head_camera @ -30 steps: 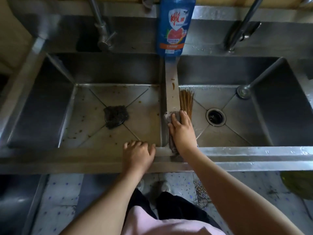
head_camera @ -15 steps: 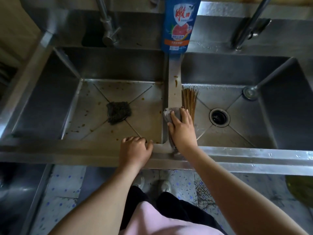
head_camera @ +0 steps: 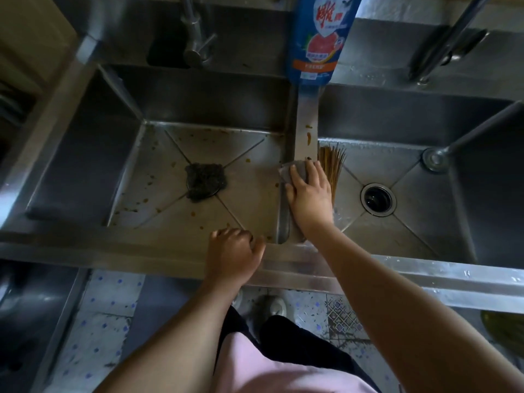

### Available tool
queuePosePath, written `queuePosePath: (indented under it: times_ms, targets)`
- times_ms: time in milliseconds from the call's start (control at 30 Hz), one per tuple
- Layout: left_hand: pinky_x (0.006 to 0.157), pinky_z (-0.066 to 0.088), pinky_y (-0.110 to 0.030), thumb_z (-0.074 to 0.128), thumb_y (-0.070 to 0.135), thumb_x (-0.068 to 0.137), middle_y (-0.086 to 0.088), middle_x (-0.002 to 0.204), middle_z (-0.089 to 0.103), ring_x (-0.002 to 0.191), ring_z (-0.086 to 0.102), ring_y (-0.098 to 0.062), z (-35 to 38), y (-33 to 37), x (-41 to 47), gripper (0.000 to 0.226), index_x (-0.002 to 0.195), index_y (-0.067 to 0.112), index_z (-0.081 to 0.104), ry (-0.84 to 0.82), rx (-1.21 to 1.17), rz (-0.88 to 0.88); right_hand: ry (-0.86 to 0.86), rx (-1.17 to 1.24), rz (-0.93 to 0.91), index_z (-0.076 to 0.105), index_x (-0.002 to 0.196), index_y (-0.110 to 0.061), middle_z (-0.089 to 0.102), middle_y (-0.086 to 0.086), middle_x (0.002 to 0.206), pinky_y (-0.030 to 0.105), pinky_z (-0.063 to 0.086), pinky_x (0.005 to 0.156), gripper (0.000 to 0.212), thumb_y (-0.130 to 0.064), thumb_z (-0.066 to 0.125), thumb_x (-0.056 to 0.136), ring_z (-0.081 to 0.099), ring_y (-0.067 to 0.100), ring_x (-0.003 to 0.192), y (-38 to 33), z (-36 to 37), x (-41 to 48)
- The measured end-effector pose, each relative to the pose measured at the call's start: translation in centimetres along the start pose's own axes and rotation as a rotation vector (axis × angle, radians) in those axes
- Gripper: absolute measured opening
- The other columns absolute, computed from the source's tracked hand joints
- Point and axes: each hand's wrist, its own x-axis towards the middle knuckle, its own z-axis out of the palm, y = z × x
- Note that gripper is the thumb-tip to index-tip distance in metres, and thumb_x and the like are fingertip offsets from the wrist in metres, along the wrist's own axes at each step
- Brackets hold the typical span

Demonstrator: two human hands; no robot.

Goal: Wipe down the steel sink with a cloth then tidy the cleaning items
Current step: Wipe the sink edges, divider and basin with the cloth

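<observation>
Bracing on the front rim of the steel sink (head_camera: pixel 127 248), the left hand (head_camera: pixel 234 252) rests with its fingers curled under and nothing in them, most likely to steady the body for the reach. Just beyond, the right hand (head_camera: pixel 310 194) lies flat, fingers straight and together, pressing the grey cloth (head_camera: pixel 292 171) onto the divider (head_camera: pixel 307 120) between the two basins. It grips nothing; the palm bears down so the cloth can drag along the narrow strip. The cloth shows ahead of the fingertips and to their left, overhanging the left basin's edge a little. Orange-brown smears (head_camera: pixel 308 136) sit on the divider just ahead of it, which probably explains the line of the wipe. Beside the hand, a bundle of bamboo sticks (head_camera: pixel 333 163) lies fanned in the right basin against the divider, near the open drain (head_camera: pixel 378 200). A dark scouring pad (head_camera: pixel 204 180) covers the left basin's drain, amid food specks. Farthest, a blue detergent bottle (head_camera: pixel 317 38) stands at the divider's back end, handy to either basin.
</observation>
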Motion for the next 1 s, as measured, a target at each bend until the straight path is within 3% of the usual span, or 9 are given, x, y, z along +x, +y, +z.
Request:
queuePosePath:
  times_ms: [200,400,600,800,1000]
  targets:
    - [0.076,0.037,-0.033,0.02,0.046,0.081,-0.001,0.064,0.066,0.069,0.06,-0.021,0.0,0.1,0.0,0.057,0.058,0.016,0.063,-0.024,0.035,-0.01,0.021,0.032,-0.006,0.032,0.145,-0.023,0.014,0.008,0.156,0.039,0.005,0.116,0.048,-0.036,0.033,0.099,0.002,0.025,0.145,0.1,-0.5,2.2]
    - [0.078,0.038,-0.034,0.013,0.049,0.079,0.0,0.073,0.067,0.075,0.06,-0.022,-0.1,-0.1,0.1,0.064,0.069,0.017,0.068,0.003,0.009,0.019,-0.029,0.031,0.004,0.03,0.146,-0.022,0.009,0.008,0.157,0.038,0.003,0.116,0.049,-0.035,0.033,0.099,-0.001,0.025,0.145,-0.1,-0.2,-2.5]
    - [0.083,0.035,-0.034,0.031,0.045,0.089,0.0,0.088,0.067,0.088,0.059,-0.02,-0.3,0.1,0.3,0.046,0.084,0.018,0.068,-0.043,0.04,0.032,-0.024,-0.026,-0.002,0.03,0.145,-0.021,0.01,0.01,0.157,0.038,0.005,0.116,0.048,-0.035,0.034,0.099,0.0,0.026,0.145,-0.2,0.9,-4.7]
    - [0.074,0.036,-0.033,0.019,0.046,0.083,0.0,0.069,0.065,0.072,0.059,-0.021,-0.4,0.0,-0.1,0.057,0.066,0.017,0.065,0.014,0.001,0.024,0.003,-0.002,-0.037,0.03,0.145,-0.022,0.012,0.008,0.156,0.04,0.003,0.116,0.048,-0.036,0.032,0.1,0.001,0.026,0.144,0.1,0.3,-0.3]
    - [0.076,0.036,-0.033,0.011,0.048,0.083,0.003,0.067,0.063,0.068,0.056,-0.017,-0.1,0.0,-0.1,0.063,0.064,0.019,0.064,-0.008,0.014,0.011,-0.005,0.009,-0.057,0.031,0.144,-0.023,0.013,0.008,0.156,0.043,0.006,0.116,0.046,-0.035,0.032,0.1,0.002,0.028,0.144,0.4,-0.7,2.8]
